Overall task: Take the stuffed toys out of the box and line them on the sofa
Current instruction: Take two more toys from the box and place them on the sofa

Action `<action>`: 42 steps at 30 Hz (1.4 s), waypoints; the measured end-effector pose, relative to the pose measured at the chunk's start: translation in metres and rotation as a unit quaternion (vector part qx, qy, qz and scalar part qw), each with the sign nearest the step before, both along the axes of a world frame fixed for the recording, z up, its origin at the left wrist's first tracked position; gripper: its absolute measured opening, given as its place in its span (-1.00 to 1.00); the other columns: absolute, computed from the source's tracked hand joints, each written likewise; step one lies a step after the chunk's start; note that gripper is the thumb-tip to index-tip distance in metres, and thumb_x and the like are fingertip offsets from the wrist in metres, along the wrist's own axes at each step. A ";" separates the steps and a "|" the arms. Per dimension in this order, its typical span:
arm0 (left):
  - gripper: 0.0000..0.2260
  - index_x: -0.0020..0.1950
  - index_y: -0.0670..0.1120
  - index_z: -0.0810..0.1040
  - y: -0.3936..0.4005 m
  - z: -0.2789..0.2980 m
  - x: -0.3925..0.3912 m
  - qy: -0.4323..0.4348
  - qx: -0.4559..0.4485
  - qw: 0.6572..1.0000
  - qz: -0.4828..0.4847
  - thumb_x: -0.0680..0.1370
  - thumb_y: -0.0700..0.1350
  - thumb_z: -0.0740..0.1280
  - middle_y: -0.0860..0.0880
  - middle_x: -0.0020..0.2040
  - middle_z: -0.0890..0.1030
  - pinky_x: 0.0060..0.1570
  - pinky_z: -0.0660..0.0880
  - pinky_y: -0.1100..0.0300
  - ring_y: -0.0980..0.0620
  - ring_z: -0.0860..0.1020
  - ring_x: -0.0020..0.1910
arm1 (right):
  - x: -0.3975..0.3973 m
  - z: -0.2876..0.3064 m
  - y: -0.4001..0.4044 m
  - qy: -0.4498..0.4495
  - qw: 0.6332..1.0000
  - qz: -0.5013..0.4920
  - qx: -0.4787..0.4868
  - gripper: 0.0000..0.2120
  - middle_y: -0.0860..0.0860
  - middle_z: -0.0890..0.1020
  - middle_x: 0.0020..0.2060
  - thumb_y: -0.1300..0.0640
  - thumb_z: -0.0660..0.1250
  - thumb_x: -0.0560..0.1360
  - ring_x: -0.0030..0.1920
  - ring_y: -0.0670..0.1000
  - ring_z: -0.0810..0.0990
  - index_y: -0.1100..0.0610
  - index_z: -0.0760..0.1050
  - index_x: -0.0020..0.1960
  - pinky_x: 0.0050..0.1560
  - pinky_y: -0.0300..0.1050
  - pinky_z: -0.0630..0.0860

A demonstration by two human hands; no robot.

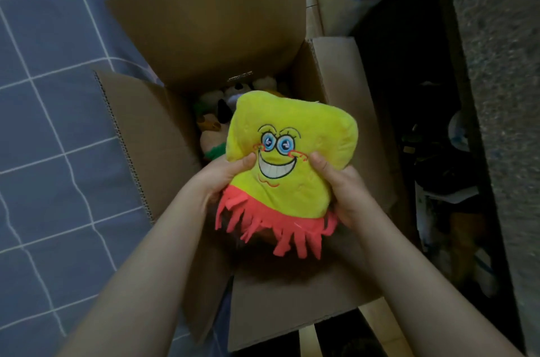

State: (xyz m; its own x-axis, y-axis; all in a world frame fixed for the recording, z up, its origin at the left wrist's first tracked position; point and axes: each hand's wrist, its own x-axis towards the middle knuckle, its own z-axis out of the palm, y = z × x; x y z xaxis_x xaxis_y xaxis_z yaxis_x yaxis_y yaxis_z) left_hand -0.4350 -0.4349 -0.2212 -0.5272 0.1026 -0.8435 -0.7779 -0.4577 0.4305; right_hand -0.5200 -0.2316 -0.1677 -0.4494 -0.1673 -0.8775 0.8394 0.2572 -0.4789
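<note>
Gripping one yellow stuffed toy (292, 152) with left hand (222, 175) and right hand (342, 184) above one open box (204, 44) holding several more toys (216, 111).

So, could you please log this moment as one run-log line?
left hand: grips yellow plush toy | right hand: grips same toy | toy: above cardboard box | more toys inside

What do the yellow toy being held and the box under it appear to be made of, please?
The yellow toy looks like soft plush: a fuzzy matte pile, with a stitched face and a fringe of pink felt-like strips at its bottom edge. The box looks like plain brown corrugated cardboard: the fluting shows along the cut edge of its left flap.
</note>
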 end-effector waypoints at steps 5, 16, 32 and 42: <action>-0.33 0.19 0.03 0.48 0.008 0.011 -0.015 -0.013 -0.068 0.994 -0.089 0.19 0.35 0.39 0.02 0.06 0.67 0.00 0.55 0.20 0.01 0.63 0.08 | -0.012 -0.003 0.001 0.074 0.995 -0.047 0.057 -0.34 0.01 0.70 0.00 -0.12 0.63 0.01 0.03 0.02 0.67 -0.01 0.58 0.08 0.17 0.10 0.55; -0.46 0.47 0.02 0.28 0.039 -0.041 -0.003 -0.047 -0.562 0.747 -0.352 0.52 0.12 0.30 -0.15 0.45 0.21 0.33 0.23 -0.07 -0.16 0.18 0.42 | -0.035 -0.010 -0.022 0.296 0.908 0.146 0.259 -0.24 0.01 0.51 0.22 -0.12 0.54 0.23 0.21 0.07 0.49 0.00 0.30 0.33 0.06 -0.10 0.37; 0.04 0.53 0.14 0.05 -0.038 -0.072 -0.060 0.050 -0.454 0.510 -0.729 0.19 0.17 0.56 -0.10 0.52 0.10 0.42 0.06 -0.15 -0.18 0.08 0.49 | -0.033 -0.047 -0.019 0.291 0.903 0.163 0.273 -0.21 0.01 0.49 0.25 -0.14 0.54 0.21 0.23 0.09 0.48 -0.03 0.30 0.35 0.13 -0.01 0.42; -0.17 0.43 0.11 0.29 -0.046 -0.089 -0.081 -0.010 -0.422 0.611 -0.670 0.23 0.16 0.56 -0.08 0.37 0.43 0.31 0.29 -0.09 -0.18 0.38 0.32 | -0.025 -0.054 -0.008 0.292 0.905 0.158 0.267 -0.22 0.00 0.52 0.22 -0.18 0.54 0.18 0.18 0.10 0.51 -0.05 0.31 0.31 0.14 0.12 0.49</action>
State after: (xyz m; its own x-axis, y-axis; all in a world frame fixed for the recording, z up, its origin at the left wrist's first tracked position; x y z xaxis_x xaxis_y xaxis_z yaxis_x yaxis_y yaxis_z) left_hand -0.5159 -0.4807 -0.3101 -0.4361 -0.0457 -0.8987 -0.2197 0.9739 0.0570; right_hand -0.5449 -0.2393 -0.2213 -0.8665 0.0086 -0.4991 0.3266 0.7659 -0.5538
